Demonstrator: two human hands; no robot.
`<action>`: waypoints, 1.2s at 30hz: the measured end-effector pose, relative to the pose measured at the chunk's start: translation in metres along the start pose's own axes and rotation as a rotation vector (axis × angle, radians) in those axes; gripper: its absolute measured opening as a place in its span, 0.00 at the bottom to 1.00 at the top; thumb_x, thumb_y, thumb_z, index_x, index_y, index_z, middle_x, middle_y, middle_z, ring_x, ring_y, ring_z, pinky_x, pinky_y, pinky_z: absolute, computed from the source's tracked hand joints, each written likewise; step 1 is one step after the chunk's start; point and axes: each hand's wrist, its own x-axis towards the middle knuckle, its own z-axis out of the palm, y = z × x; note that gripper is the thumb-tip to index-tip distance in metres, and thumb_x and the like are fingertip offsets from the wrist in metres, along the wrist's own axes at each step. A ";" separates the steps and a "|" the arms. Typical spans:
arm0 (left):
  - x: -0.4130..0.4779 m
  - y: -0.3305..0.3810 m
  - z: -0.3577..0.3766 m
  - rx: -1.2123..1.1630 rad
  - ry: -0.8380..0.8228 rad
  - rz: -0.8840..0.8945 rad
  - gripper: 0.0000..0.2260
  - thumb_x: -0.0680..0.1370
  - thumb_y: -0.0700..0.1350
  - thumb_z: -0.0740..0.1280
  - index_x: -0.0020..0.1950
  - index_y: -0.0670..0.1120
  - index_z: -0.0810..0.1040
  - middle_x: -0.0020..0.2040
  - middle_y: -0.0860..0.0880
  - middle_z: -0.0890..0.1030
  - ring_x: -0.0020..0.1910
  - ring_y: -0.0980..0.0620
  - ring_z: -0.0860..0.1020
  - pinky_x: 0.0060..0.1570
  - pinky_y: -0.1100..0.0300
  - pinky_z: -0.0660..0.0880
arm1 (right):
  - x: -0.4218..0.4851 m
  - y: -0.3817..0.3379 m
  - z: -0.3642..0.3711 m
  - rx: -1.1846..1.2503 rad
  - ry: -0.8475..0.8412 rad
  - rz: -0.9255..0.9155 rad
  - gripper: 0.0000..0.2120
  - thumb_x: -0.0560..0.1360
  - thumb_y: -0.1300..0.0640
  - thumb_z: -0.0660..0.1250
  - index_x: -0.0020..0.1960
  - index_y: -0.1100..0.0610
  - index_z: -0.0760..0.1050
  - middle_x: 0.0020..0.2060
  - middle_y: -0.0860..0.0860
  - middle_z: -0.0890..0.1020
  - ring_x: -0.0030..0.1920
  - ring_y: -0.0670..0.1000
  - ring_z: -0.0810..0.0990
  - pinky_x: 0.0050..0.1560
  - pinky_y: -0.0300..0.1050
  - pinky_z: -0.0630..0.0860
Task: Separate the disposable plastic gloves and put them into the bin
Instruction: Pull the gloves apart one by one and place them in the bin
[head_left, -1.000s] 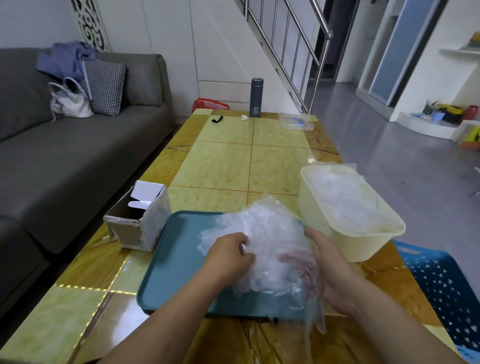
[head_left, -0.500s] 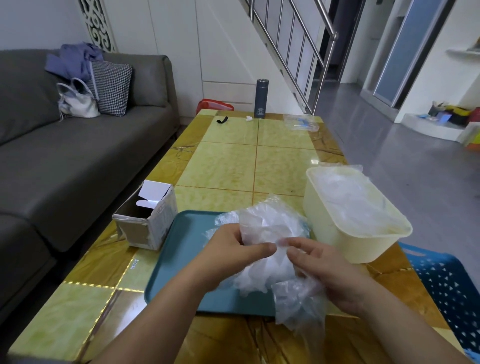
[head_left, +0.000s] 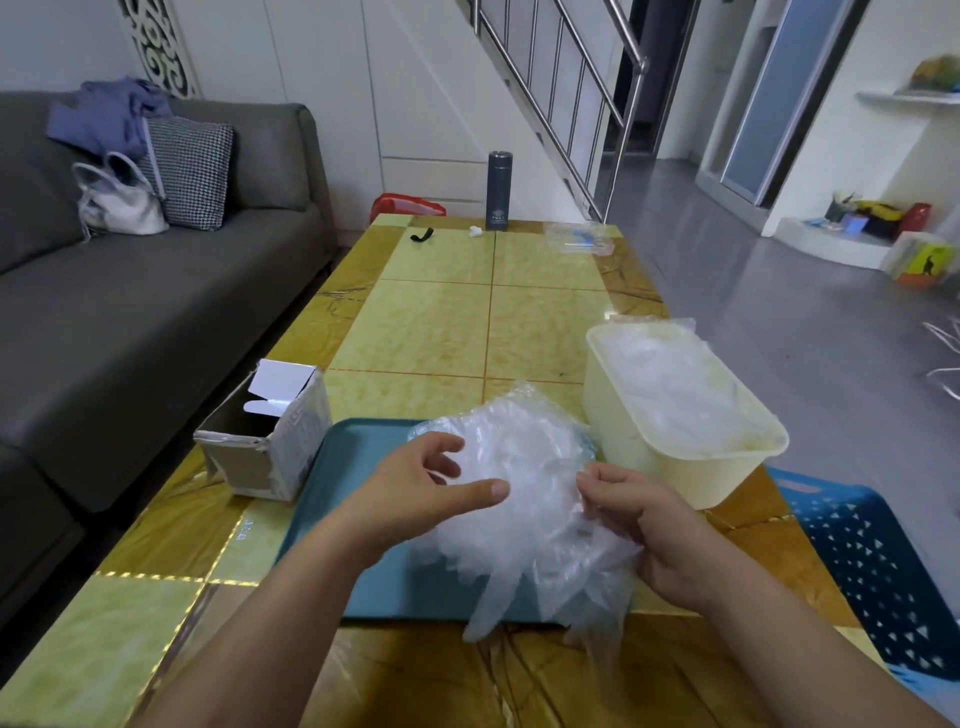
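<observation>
Tiled tabletop (head_left: 431, 317) is carrying a tray (head_left: 363, 467), keeping the gloves (head_left: 519, 493) contained beside the bin (head_left: 675, 467). Left hand (head_left: 415, 499) is resting loosely spread against the pile; right hand (head_left: 644, 525) is pinching one glove to peel it free.

Clear gloves (head_left: 524, 483), teal tray (head_left: 363, 467), cream bin (head_left: 691, 467), possibly houndstooth cushion (head_left: 189, 171)

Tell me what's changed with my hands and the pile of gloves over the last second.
The left hand has opened, its fingers now spread off the glove pile. The right hand has shifted to pinch the pile's right edge. The pile stays over the teal tray; the cream bin hasn't moved.
</observation>
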 end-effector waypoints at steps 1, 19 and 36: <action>0.000 0.000 0.002 -0.074 -0.014 0.015 0.41 0.60 0.69 0.81 0.70 0.59 0.74 0.62 0.55 0.81 0.60 0.56 0.80 0.55 0.58 0.79 | 0.000 0.001 -0.001 0.014 -0.026 0.000 0.19 0.68 0.56 0.75 0.54 0.64 0.78 0.50 0.63 0.78 0.52 0.64 0.78 0.59 0.60 0.75; -0.005 0.004 -0.003 -1.057 -0.218 -0.014 0.07 0.72 0.42 0.77 0.47 0.44 0.81 0.45 0.46 0.82 0.49 0.47 0.83 0.57 0.48 0.81 | 0.003 0.007 -0.003 -0.176 0.078 0.206 0.24 0.74 0.40 0.74 0.55 0.60 0.82 0.48 0.59 0.83 0.49 0.56 0.84 0.60 0.57 0.80; -0.036 0.006 -0.023 -0.217 0.279 0.123 0.07 0.78 0.36 0.71 0.50 0.45 0.88 0.43 0.48 0.86 0.30 0.59 0.76 0.30 0.68 0.71 | -0.048 -0.021 0.022 0.143 -0.370 -0.067 0.24 0.72 0.70 0.71 0.68 0.63 0.78 0.45 0.60 0.78 0.46 0.57 0.82 0.54 0.52 0.82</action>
